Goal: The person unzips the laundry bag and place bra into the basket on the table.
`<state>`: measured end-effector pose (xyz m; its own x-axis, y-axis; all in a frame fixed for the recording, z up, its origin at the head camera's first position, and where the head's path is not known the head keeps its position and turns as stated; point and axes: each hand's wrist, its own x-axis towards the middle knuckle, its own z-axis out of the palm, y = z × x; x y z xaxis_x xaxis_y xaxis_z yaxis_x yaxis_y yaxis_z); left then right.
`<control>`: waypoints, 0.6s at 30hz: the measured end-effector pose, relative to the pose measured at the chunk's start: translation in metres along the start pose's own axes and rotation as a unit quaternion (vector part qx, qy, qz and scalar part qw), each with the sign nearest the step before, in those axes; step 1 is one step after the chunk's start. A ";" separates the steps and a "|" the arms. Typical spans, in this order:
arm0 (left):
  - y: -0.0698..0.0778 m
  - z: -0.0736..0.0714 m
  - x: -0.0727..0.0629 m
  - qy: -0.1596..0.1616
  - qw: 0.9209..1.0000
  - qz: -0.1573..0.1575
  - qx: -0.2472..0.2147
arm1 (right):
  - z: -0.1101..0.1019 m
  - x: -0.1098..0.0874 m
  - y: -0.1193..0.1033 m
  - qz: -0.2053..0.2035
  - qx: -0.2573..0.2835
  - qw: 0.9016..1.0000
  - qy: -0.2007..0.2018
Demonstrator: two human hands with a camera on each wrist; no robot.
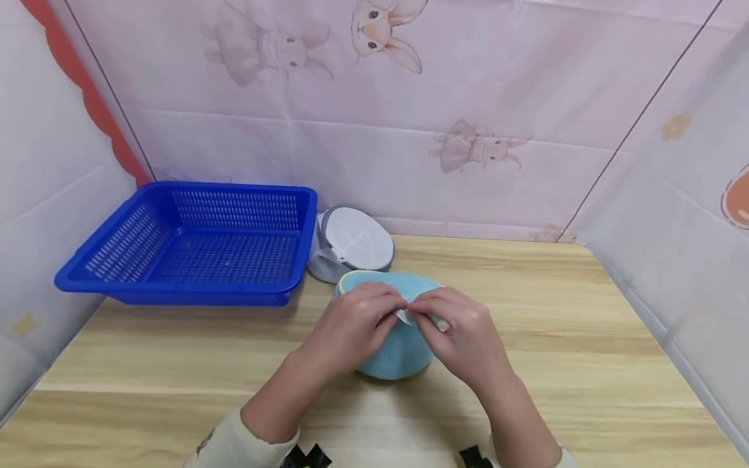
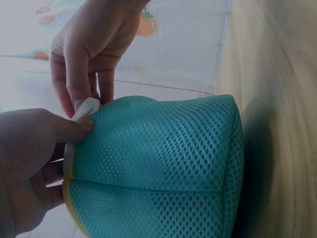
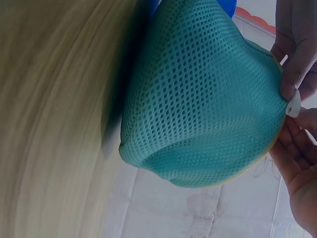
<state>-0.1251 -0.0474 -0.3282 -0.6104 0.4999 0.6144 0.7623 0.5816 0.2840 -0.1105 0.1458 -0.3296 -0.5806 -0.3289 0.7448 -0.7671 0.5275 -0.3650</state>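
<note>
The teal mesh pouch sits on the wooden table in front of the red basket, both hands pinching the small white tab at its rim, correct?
Not quite: the basket is blue, not red, as the head view shows. The rest holds: the teal mesh pouch sits on the wooden table in front of it, and the left hand and right hand both pinch the small white tab at its rim.

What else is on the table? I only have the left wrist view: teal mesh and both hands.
Observer: A blue basket stands left of the teal mesh bag.
Operator: Anything else near it?
Observer: A white mesh bag sits just behind, beside the basket.
Operator: Is the teal bag lifted?
Observer: No, it rests on the table; the left hand and right hand pinch a white tab at its top.
</note>
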 end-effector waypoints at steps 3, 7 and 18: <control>0.000 0.000 0.001 0.003 1.000 0.003 -0.005 | 0.001 0.000 -0.001 0.021 0.006 1.000 0.002; 0.000 0.001 0.000 -0.005 1.000 -0.002 -0.006 | 0.002 -0.001 -0.001 0.043 0.008 0.999 0.001; -0.002 0.000 0.000 0.008 1.000 0.003 0.002 | 0.002 -0.002 0.000 0.051 -0.034 0.998 0.011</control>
<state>-0.1269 -0.0487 -0.3292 -0.6023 0.4931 0.6278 0.7651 0.5810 0.2776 -0.1100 0.1451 -0.3326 -0.6475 -0.2537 0.7186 -0.6840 0.6093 -0.4012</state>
